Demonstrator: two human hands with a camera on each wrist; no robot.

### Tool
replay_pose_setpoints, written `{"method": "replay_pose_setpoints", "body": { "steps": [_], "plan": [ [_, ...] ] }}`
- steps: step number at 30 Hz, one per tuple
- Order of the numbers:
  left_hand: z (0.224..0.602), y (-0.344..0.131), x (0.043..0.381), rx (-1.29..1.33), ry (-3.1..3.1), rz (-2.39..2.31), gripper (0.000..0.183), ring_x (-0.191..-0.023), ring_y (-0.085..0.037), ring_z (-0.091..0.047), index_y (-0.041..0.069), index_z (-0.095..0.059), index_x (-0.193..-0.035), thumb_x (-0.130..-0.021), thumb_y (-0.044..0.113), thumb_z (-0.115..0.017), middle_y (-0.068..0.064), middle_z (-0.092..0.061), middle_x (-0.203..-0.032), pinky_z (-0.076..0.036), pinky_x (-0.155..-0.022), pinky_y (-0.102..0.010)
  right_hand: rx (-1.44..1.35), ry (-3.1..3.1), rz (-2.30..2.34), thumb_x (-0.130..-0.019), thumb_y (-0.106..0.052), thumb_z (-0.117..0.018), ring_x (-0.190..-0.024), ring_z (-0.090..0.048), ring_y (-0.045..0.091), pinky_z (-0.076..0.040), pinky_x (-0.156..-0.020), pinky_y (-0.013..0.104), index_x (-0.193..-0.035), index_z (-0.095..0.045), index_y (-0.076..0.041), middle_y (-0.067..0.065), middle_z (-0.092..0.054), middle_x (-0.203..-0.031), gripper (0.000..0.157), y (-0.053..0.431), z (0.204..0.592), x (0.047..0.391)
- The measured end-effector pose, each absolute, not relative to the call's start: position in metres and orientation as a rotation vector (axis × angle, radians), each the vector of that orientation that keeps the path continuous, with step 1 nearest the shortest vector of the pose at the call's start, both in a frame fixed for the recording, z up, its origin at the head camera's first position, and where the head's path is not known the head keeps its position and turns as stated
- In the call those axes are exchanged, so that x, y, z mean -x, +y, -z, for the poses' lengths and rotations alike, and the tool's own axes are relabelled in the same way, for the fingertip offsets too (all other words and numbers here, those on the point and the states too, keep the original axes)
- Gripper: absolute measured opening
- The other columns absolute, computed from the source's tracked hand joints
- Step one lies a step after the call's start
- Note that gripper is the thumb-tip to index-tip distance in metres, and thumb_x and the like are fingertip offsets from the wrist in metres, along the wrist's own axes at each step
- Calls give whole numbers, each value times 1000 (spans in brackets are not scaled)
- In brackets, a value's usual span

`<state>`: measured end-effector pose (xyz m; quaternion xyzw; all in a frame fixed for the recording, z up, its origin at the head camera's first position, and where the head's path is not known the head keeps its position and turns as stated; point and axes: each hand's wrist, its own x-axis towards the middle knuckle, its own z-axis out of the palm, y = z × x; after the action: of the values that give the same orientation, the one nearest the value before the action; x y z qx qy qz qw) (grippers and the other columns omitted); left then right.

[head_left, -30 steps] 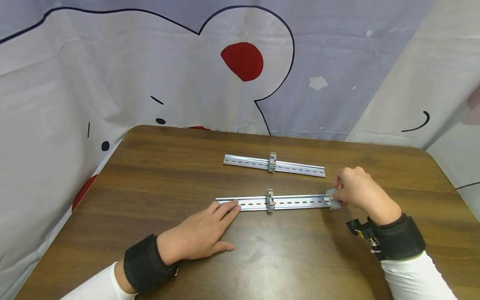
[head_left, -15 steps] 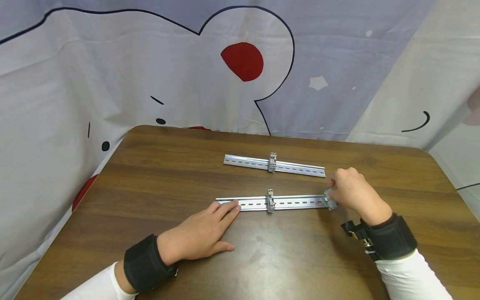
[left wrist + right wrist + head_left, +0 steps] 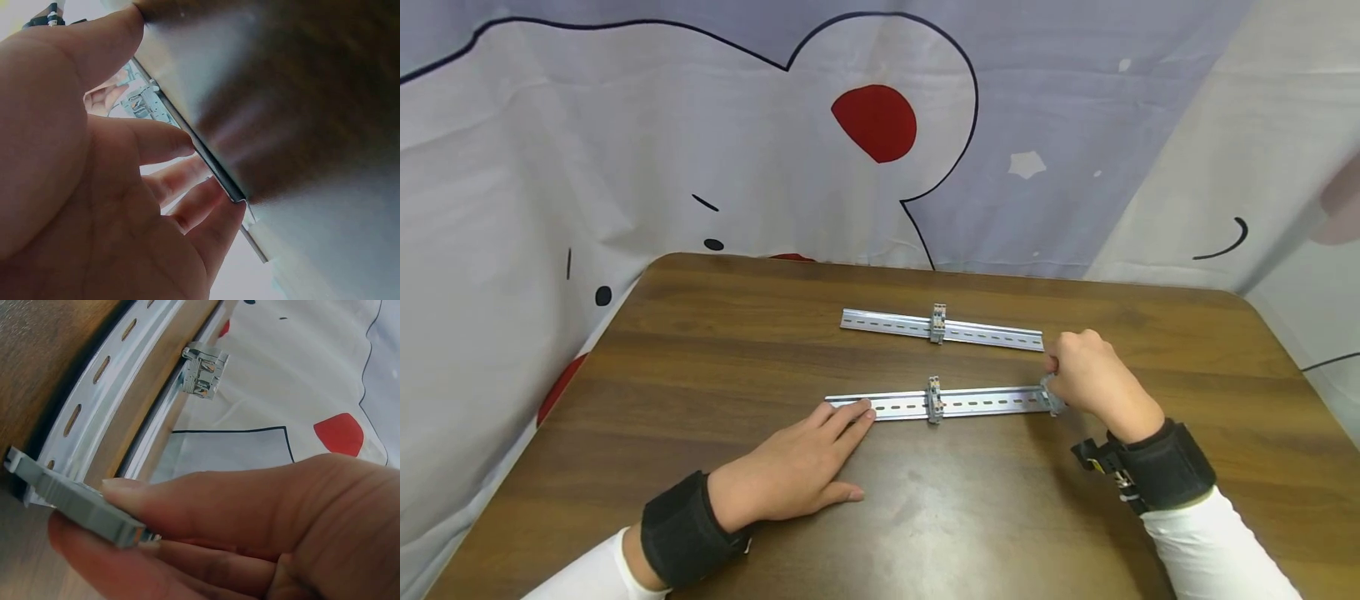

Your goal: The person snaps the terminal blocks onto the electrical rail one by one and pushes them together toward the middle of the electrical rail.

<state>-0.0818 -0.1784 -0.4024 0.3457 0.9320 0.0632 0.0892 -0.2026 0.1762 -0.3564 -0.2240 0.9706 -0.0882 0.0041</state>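
My right hand (image 3: 1097, 382) pinches a flat grey terminal block (image 3: 84, 503) between thumb and fingers. In the right wrist view the block lies across the right end of the near slotted DIN rail (image 3: 996, 402), its narrow hooked end at the rail's front edge. Another terminal block (image 3: 935, 402) is seated near that rail's middle. My left hand (image 3: 786, 475) lies flat with its straight fingertips on the rail's left end, thumb spread to the side. In the left wrist view the fingers (image 3: 215, 231) touch the rail's edge.
Behind lies a second DIN rail (image 3: 880, 321), slightly angled, with a terminal block group (image 3: 938, 323) at its middle. Both rails are on a brown wooden table (image 3: 737, 325). A printed curtain (image 3: 760, 150) hangs along the table's back and left edges.
The right hand has moved left with the pinched terminal block, from just past the rail's right end to over that end. The left hand has stayed on the rail.
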Motion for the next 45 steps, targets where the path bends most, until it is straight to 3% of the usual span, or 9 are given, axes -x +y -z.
{"method": "replay_pose_setpoints", "body": {
  "steps": [9,16,23,29,37,41,45],
  "plan": [
    [402,-179,83,-1021,2758,-184,82,-134,-30,-35,3,-28,-153,-95,55,-53,-14,-26,-158,-39,-105,-41,676,3020,309,-62,4,-56,-58,-36,16,-28,-51,29,-53,-43,-19,-8,-35,-57,27,175,360,206],
    [404,-180,83,-1021,2769,-178,82,-133,-30,-35,4,-28,-153,-95,55,-54,-14,-27,-158,-41,-103,-40,663,2970,331,-62,3,-62,-59,-45,17,-35,-53,30,-53,-53,-18,-7,-47,-57,24,175,361,211],
    [402,-182,83,-1021,2786,-175,82,-128,-28,-38,3,-29,-153,-94,55,-54,-13,-27,-157,-45,-98,-38,689,2928,321,-63,4,-59,-57,-38,14,-29,-52,28,-53,-47,-17,-8,-41,-55,27,172,358,216],
    [402,-180,83,-1024,2774,-185,82,-133,-30,-35,4,-28,-153,-94,55,-54,-13,-27,-158,-41,-104,-40,650,2896,286,-65,4,-59,-57,-40,15,-31,-52,28,-54,-49,-16,-7,-43,-56,25,172,356,216],
    [402,-179,84,-1032,2786,-178,82,-129,-27,-37,4,-28,-153,-95,55,-54,-12,-26,-158,-45,-98,-37,574,2896,293,-71,-2,-63,-61,-46,18,-36,-55,31,-66,-54,-15,-3,-49,-62,17,179,354,210],
    [403,-179,83,-1027,2789,-170,82,-128,-26,-38,5,-28,-153,-94,56,-54,-12,-27,-158,-45,-97,-37,592,2874,375,-79,-10,-68,-61,-53,13,-43,-57,32,-79,-66,-10,-4,-59,-66,2,185,356,207],
    [403,-179,83,-1037,2797,-168,83,-128,-26,-38,4,-29,-153,-94,57,-53,-13,-27,-157,-45,-98,-36,598,2834,508,-85,-21,-72,-67,-61,11,-48,-61,31,-93,-73,-6,-4,-69,-76,18,197,360,206]
  ]
}}
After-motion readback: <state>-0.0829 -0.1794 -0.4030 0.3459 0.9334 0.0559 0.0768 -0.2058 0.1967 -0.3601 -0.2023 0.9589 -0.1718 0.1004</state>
